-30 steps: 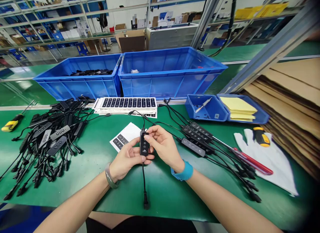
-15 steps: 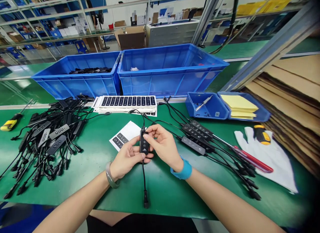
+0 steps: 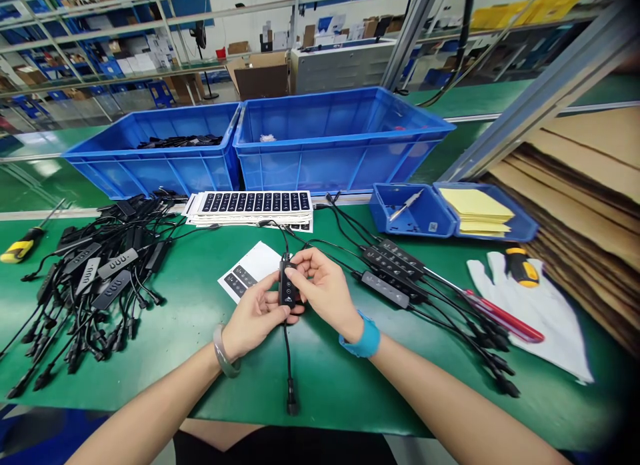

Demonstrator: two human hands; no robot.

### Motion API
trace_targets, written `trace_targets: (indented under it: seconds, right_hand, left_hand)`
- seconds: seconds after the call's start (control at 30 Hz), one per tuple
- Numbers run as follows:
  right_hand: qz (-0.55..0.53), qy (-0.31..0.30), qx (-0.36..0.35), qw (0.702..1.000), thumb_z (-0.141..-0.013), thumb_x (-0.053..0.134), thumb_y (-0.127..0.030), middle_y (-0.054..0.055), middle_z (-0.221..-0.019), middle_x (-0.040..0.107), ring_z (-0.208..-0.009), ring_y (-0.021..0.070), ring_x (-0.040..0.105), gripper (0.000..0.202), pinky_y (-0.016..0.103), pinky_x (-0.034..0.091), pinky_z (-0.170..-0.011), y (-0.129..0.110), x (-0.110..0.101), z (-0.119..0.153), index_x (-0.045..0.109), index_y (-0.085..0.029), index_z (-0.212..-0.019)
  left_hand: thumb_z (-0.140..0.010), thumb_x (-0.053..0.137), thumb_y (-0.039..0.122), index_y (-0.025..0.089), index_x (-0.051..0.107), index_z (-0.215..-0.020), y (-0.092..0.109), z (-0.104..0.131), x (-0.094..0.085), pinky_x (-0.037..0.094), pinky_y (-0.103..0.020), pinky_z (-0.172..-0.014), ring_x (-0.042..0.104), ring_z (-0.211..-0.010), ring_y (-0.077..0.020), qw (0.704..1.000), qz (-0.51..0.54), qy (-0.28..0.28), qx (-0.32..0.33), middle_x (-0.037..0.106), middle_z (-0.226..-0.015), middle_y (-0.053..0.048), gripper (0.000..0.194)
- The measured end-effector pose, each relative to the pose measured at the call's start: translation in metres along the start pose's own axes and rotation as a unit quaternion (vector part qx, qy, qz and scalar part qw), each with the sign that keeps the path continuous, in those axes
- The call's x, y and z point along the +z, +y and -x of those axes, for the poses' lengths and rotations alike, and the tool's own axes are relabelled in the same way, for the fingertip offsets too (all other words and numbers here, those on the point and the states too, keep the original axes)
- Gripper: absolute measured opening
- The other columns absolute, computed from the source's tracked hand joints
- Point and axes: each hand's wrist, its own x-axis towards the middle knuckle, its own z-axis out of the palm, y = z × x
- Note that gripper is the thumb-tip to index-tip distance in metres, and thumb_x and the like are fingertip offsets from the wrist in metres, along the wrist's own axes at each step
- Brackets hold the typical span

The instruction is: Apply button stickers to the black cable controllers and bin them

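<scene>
A small black inline controller (image 3: 287, 288) with a button label on its face stands near upright between my hands, cables leaving both ends. My left hand (image 3: 257, 315) is closed round its lower left side, thumb at the bottom edge. On the upper right side, the thumb and fingers of my right hand (image 3: 323, 282) pinch it. Its lower cable ends in a plug (image 3: 292, 402) over the green bench. Partly behind my left hand lies a white label sheet (image 3: 263, 257) with a few black labels. Several similar controllers (image 3: 395, 268) with cables rest to the right.
A tangled heap of controllers (image 3: 113, 278) covers the left, beside a screwdriver (image 3: 23, 246). Label sheets (image 3: 250, 215) are stacked before two blue bins (image 3: 320, 162). Rightward are small blue trays (image 3: 415, 218), a white glove (image 3: 555, 318), a red-handled tool (image 3: 505, 316) and cardboard (image 3: 580, 198).
Both hands keep their hold on the controller, almost unmoved. The whole view has shifted very slightly.
</scene>
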Motion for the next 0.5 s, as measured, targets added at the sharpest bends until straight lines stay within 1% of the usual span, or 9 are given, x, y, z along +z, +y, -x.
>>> trace_targets:
  seconds: [0.1, 0.17, 0.2, 0.27, 0.33, 0.37, 0.4, 0.5]
  right_hand:
    - [0.016, 0.009, -0.006, 1.0, -0.078, 0.065, -0.03, -0.005, -0.067, 0.049, -0.056, 0.0102, 0.049, 0.026, 0.02, 0.046, -0.045, 0.002, -0.002, -0.002, 0.052, -0.02, -0.098]
    - [0.032, -0.002, -0.001, 0.999, -0.076, 0.066, -0.031, -0.002, -0.078, 0.052, -0.063, 0.0114, 0.053, 0.037, 0.022, 0.048, -0.049, 0.001, -0.003, -0.003, 0.05, -0.02, -0.108]
    - [0.038, -0.023, 0.008, 0.999, -0.074, 0.068, -0.031, 0.001, -0.086, 0.053, -0.067, 0.0122, 0.054, 0.044, 0.022, 0.048, -0.051, 0.0, -0.004, -0.003, 0.049, -0.02, -0.113]
    - [0.03, -0.093, 0.038, 0.994, -0.067, 0.075, -0.031, 0.005, -0.103, 0.053, -0.074, 0.0135, 0.056, 0.065, 0.023, 0.049, -0.053, -0.004, -0.005, -0.002, 0.045, -0.022, -0.124]
    - [-0.001, -0.158, 0.057, 0.986, -0.06, 0.08, -0.027, 0.006, -0.109, 0.053, -0.076, 0.0139, 0.057, 0.083, 0.024, 0.05, -0.056, -0.007, -0.004, 0.0, 0.038, -0.024, -0.132]
    - [-0.011, -0.174, 0.055, 0.983, -0.058, 0.081, -0.026, 0.004, -0.106, 0.054, -0.074, 0.0135, 0.057, 0.084, 0.024, 0.05, -0.057, -0.008, -0.003, 0.0, 0.039, -0.025, -0.131]
    - [-0.013, -0.177, 0.048, 0.983, -0.059, 0.081, -0.026, 0.002, -0.1, 0.056, -0.072, 0.0128, 0.056, 0.078, 0.024, 0.049, -0.058, -0.008, -0.002, 0.0, 0.042, -0.024, -0.127]
    - [-0.001, -0.15, 0.022, 0.988, -0.072, 0.073, -0.034, -0.002, -0.079, 0.058, -0.064, 0.0115, 0.053, 0.042, 0.024, 0.045, -0.059, -0.006, -0.001, -0.003, 0.053, -0.019, -0.106]
  left_hand:
    - [-0.075, 0.074, 0.025, 0.017, 0.043, -0.133, 0.0, 0.0, -0.001, 0.054, -0.033, -0.077, 0.069, -0.09, -0.025, 1.0, 0.003, 0.002, -0.003, 0.069, -0.1, -0.013, 0.066]
    - [-0.076, 0.074, 0.023, 0.017, 0.044, -0.131, 0.001, 0.0, -0.001, 0.055, -0.032, -0.076, 0.069, -0.087, -0.024, 1.0, 0.014, -0.002, -0.009, 0.069, -0.099, -0.012, 0.064]
    - [-0.076, 0.074, 0.022, 0.017, 0.045, -0.13, 0.002, 0.0, -0.001, 0.055, -0.031, -0.075, 0.069, -0.086, -0.0232, 1.0, 0.019, -0.006, -0.01, 0.069, -0.098, -0.011, 0.062]
    - [-0.074, 0.076, 0.02, 0.016, 0.049, -0.127, 0.003, 0.0, -0.001, 0.055, -0.03, -0.074, 0.069, -0.082, -0.0206, 1.0, 0.02, -0.019, -0.01, 0.069, -0.091, -0.009, 0.06]
    - [-0.07, 0.079, 0.017, 0.016, 0.052, -0.125, 0.005, 0.0, -0.002, 0.055, -0.028, -0.072, 0.068, -0.078, -0.0182, 0.999, 0.013, -0.027, -0.012, 0.069, -0.086, -0.007, 0.061]
    - [-0.068, 0.08, 0.017, 0.015, 0.054, -0.123, 0.005, 0.0, -0.002, 0.055, -0.026, -0.07, 0.068, -0.077, -0.0175, 0.999, 0.007, -0.028, -0.015, 0.069, -0.084, -0.007, 0.061]
    - [-0.068, 0.081, 0.019, 0.014, 0.057, -0.119, 0.005, 0.0, -0.002, 0.055, -0.024, -0.067, 0.067, -0.074, -0.0167, 0.999, 0.001, -0.027, -0.019, 0.069, -0.082, -0.007, 0.057]
    - [-0.074, 0.077, 0.03, 0.009, 0.063, -0.104, 0.005, 0.0, -0.003, 0.052, -0.019, -0.057, 0.066, -0.065, -0.0134, 0.999, -0.017, -0.017, -0.035, 0.069, -0.08, -0.008, 0.038]
